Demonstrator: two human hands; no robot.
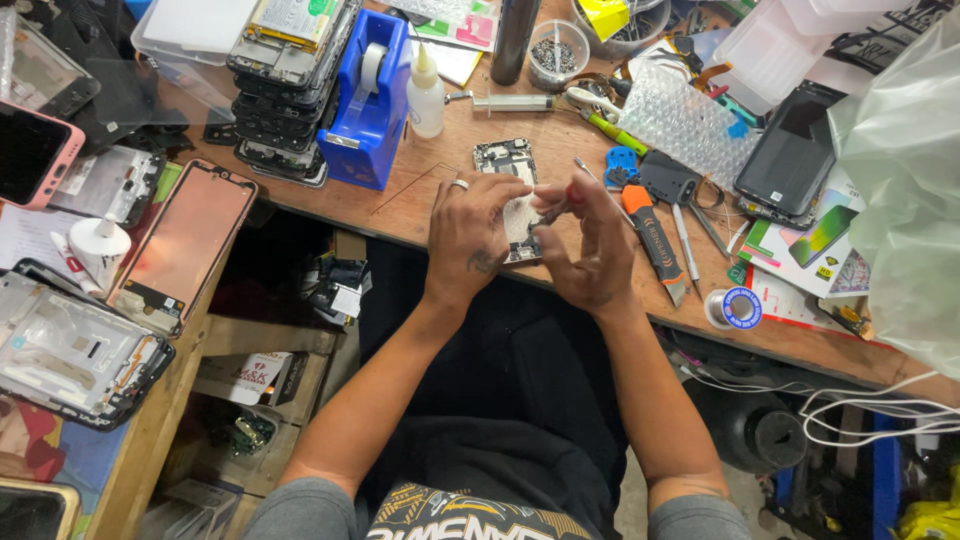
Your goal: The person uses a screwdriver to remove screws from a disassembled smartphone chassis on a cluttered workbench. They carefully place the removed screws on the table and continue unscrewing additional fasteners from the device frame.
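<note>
An opened phone body (508, 165) lies flat on the wooden bench, its inner parts showing. My left hand (470, 235), a ring on one finger, rests on its left side and steadies it. My right hand (590, 245) is closed around a thin tool with a red handle (562, 200), whose tip touches the phone's middle. The lower half of the phone is hidden under both hands.
A blue tape dispenser (368, 100) and a stack of phone frames (285, 85) stand at the left. An orange utility knife (655, 240), tweezers, bubble wrap (685, 120), a solder spool (738, 308) and a dark phone (790, 150) lie at the right. A glue bottle (426, 95) stands behind.
</note>
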